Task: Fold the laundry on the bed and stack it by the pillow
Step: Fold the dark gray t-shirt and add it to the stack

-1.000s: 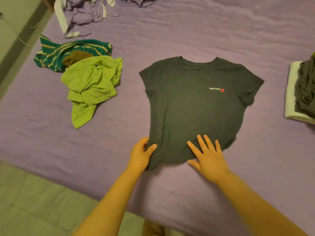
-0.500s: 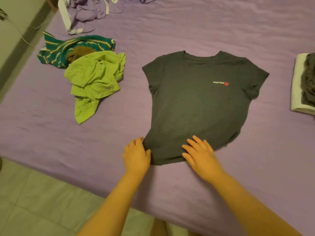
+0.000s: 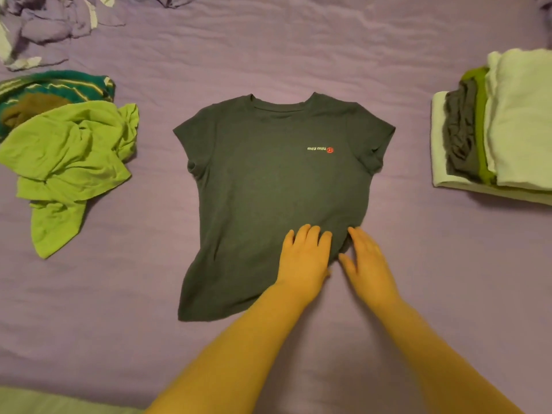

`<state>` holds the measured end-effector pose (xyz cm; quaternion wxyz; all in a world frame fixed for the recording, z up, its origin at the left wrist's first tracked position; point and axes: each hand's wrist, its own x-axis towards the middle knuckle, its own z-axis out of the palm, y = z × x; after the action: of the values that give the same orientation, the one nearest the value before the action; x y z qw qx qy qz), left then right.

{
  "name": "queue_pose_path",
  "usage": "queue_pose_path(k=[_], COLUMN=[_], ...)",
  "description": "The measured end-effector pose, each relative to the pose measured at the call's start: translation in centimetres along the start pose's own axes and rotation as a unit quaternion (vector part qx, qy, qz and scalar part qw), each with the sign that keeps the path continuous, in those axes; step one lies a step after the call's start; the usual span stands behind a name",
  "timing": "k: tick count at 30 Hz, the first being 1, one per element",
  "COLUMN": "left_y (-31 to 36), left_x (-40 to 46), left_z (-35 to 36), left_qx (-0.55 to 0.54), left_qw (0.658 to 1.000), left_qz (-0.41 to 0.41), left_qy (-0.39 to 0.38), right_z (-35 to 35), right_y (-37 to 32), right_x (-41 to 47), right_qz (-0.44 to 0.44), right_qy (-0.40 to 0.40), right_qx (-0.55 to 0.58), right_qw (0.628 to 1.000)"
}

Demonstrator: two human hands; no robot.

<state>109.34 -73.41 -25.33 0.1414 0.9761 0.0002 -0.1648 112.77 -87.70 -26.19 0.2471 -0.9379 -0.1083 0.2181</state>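
Note:
A dark grey T-shirt [image 3: 268, 186] with a small white and red logo lies face up, spread flat on the purple bed sheet [image 3: 298, 55]. My left hand [image 3: 306, 258] rests flat on the shirt's lower right part, fingers straight. My right hand [image 3: 366, 261] lies flat beside it at the shirt's right hem corner, fingertips touching the fabric edge. A stack of folded clothes [image 3: 501, 124] in white, grey and green sits at the right.
A crumpled lime-green garment [image 3: 68, 162] lies at the left, over a green striped garment [image 3: 56, 88] with a brown piece. Bunched purple and white bedding [image 3: 44, 22] is at the top left. A strip of floor [image 3: 44, 401] shows at the bottom left.
My left hand moved from the shirt's lower left corner across to the lower right, beside my right hand. The view shifted right, so more of the folded stack shows.

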Motion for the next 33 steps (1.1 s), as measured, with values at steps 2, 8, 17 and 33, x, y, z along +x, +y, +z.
queue_pose_path(k=[2, 8, 17, 33], left_y=[-0.3, -4.0, -2.7, 0.5], left_x=[1.7, 4.5, 3.1, -5.8], left_z=[-0.5, -2.6, -2.4, 2.3], left_qx=[0.025, -0.284, -0.324, -0.005], left_qw=[0.999, 0.949, 0.939, 0.986], left_qz=[0.017, -0.136, -0.106, 0.063], left_qy=[0.014, 0.029, -0.040, -0.153], right_z=[0.1, 0.4, -0.2, 1.1], right_y=[0.6, 0.4, -1.4, -0.8], right_x=[1.0, 3.2, -3.6, -11.6], right_qz=[-0.005, 0.023, 0.095, 0.229], right_qy=[0.005, 0.059, 0.126, 0.186], right_qx=[0.007, -0.011, 0.247, 0.255], right_qw=[1.000, 0.998, 0.956, 0.921])
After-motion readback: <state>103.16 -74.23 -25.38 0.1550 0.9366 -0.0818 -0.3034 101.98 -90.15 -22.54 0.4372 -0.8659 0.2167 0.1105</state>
